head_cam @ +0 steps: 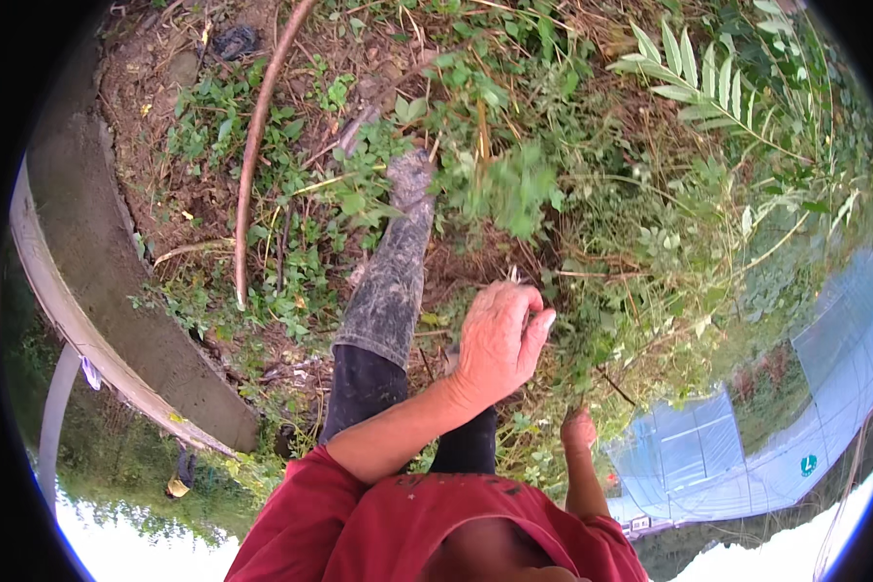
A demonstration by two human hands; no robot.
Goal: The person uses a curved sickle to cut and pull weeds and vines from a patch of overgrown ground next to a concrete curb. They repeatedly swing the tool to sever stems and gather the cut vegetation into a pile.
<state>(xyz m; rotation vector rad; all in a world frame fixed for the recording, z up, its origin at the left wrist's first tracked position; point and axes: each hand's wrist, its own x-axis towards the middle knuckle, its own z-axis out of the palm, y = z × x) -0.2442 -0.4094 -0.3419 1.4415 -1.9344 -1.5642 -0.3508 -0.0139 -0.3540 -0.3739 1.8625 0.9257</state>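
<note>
My left hand [500, 331] is over the ground between my legs and the weeds, its fingers curled and its thumb beside the index finger. A small pale tip shows just beyond its knuckles; whether the hand grips it cannot be told. To the right, beside my body, my right hand [578, 429] is curled at the edge of the tangled weeds [611, 313]; what it may hold is hidden. Beyond my left hand, a leafy green plant [516, 185] is blurred. A muddy dark legging [389, 291] covers my lower leg, among low leafy plants.
A bare curved branch [253, 145] lies at the left, near a concrete strip [153, 313]. Crumpled dark plastic [235, 42] is at the upper left. A compound-leaved plant [713, 94] grows at the upper right. Bluish plastic-covered greenhouses [698, 436] stand at the right. A distant person [182, 476] is at the lower left.
</note>
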